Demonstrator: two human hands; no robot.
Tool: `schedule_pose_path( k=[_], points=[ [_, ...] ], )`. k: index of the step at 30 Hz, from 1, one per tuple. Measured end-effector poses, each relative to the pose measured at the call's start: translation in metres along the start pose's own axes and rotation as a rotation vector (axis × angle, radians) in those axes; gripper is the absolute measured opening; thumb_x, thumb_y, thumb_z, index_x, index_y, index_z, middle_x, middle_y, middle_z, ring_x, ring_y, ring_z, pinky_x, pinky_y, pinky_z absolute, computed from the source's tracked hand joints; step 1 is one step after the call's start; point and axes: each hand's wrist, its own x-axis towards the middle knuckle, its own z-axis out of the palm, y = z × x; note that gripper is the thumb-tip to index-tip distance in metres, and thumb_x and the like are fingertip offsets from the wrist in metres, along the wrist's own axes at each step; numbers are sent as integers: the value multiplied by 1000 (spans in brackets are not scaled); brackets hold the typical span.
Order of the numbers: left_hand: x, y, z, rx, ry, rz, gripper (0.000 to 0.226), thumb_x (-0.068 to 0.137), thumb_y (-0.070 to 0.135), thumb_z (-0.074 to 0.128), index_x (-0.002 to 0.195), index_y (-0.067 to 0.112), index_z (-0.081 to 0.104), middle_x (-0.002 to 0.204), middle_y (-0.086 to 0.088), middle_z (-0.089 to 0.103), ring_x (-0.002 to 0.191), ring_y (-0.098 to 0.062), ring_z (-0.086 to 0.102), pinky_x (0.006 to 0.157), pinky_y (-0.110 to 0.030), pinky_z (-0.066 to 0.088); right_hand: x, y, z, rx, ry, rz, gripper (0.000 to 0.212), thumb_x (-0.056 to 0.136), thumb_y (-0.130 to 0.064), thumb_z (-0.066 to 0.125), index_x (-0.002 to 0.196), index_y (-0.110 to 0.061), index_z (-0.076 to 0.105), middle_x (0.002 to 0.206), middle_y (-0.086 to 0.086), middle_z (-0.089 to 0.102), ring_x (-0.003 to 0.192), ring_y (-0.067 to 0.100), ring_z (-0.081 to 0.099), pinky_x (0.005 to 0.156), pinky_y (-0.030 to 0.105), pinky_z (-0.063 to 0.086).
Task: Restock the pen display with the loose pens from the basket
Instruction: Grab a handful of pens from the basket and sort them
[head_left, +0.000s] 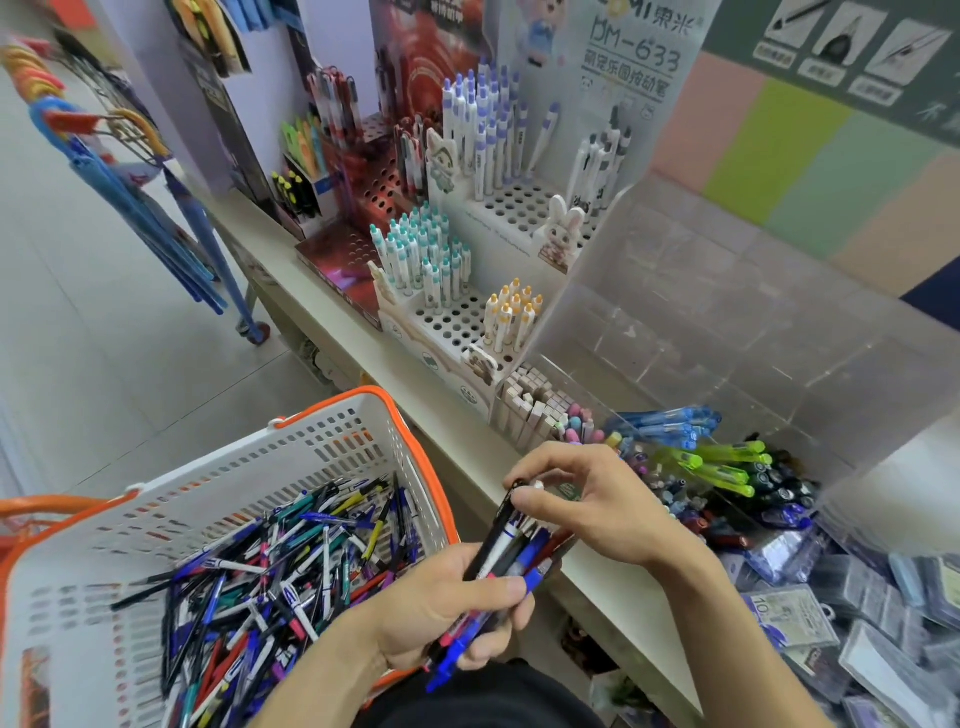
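A white basket with an orange rim (332, 415) sits at the lower left, full of loose pens (270, 566) in blue, black, red and white. My left hand (441, 608) grips a bundle of pens (511, 551) beside the basket. My right hand (582, 499) pinches the top end of one black-and-white pen in that bundle. The pen display (452, 322), white with rows of holes, stands on the shelf above and holds teal, yellow and purple-capped pens. A clear acrylic bin (727, 322) to its right holds blue, green and dark pens (722, 462).
A red perforated pen stand (374, 182) is at the back left of the shelf. Small boxed erasers (535, 405) sit by the white display. Packaged refills (857, 613) lie at the lower right. Blue umbrellas (156, 208) hang on a rack over the tiled floor at the left.
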Motion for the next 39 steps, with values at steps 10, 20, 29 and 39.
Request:
schedule_pose_path(
  k=[10,20,29,39],
  points=[
    [-2,-17,-12,-264,222,143,44,99,19,60,130,-9,46,87,-12,59,56,-17,51,48,-26,43,-2,-22,-4,528,719,-100,5,100,-1,57,100,-2,62,83,5,76,75,21,76,65,25,60],
    [6,-1,-14,-417,539,288,42,89,12,61,128,-4,57,98,-21,62,82,-26,62,68,-36,53,-28,18,75,28,374,-396,27,72,3,86,84,-19,75,111,-11,73,102,15,73,87,26,57],
    [10,-3,-14,-492,567,264,40,93,24,62,126,3,65,89,-12,62,78,-22,62,74,-36,55,-25,24,74,-185,135,-423,8,79,-25,85,84,-28,80,112,-22,68,111,11,61,90,39,52],
    [-9,-21,-5,-250,306,128,51,89,15,73,127,-8,48,100,-24,59,83,-34,60,80,-45,51,19,34,60,563,1,109,73,82,-23,80,148,-28,46,137,-2,64,117,25,68,96,45,58]
  ],
)
